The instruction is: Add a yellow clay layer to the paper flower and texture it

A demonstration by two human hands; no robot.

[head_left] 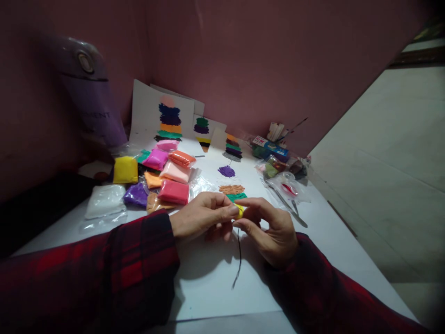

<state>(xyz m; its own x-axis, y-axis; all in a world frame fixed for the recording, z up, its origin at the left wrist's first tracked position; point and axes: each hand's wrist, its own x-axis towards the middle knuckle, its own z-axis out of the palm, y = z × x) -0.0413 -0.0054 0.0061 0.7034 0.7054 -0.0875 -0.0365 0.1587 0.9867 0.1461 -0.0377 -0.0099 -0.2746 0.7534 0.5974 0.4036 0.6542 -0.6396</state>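
My left hand [203,215] and my right hand [269,227] meet over a white sheet [212,273], pinching a small yellow lump of clay [239,211] between their fingertips. On the sheet just beyond the hands lie smeared clay patches: purple [226,171], orange-brown [231,189] and green [236,196]. A thin dark line [239,260] runs down the sheet below the hands. Both sleeves are red and black plaid.
Several bags of coloured clay [174,191] lie at the left, with a yellow bag [125,170] and a white bag [105,200]. Finished sheets [166,116] lean on the wall. Metal tools [285,204] and small boxes [271,150] sit at the right. A purple container [92,93] stands far left.
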